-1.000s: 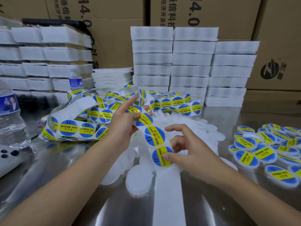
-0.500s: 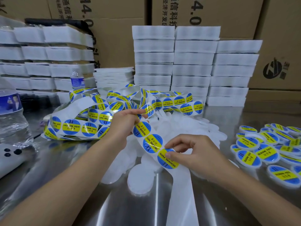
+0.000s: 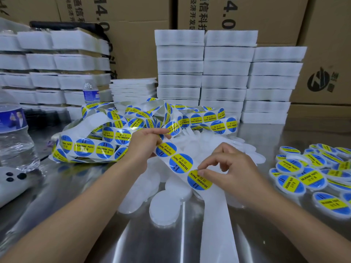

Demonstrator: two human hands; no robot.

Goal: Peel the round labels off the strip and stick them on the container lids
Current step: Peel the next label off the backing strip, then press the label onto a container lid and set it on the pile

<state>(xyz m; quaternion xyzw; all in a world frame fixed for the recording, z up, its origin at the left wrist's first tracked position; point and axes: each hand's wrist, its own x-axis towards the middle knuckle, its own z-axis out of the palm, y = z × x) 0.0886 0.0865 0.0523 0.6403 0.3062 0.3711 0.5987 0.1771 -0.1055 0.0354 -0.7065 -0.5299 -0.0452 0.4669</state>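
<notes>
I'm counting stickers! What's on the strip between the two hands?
In the head view, two blue-and-yellow labels sit on the strip between the left hand and the right hand, which pinches a third label.

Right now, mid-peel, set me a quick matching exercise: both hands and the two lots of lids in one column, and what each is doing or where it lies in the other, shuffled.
Column A
1. left hand
2. right hand
3. labelled lids
4. bare white lids

Column B
a. heaped at the right of the table
b. pinches the edge of the lowest label
c. grips the strip higher up
d. lie in the middle, under the strip

Pairs: 1-c, 2-b, 3-a, 4-d
</notes>
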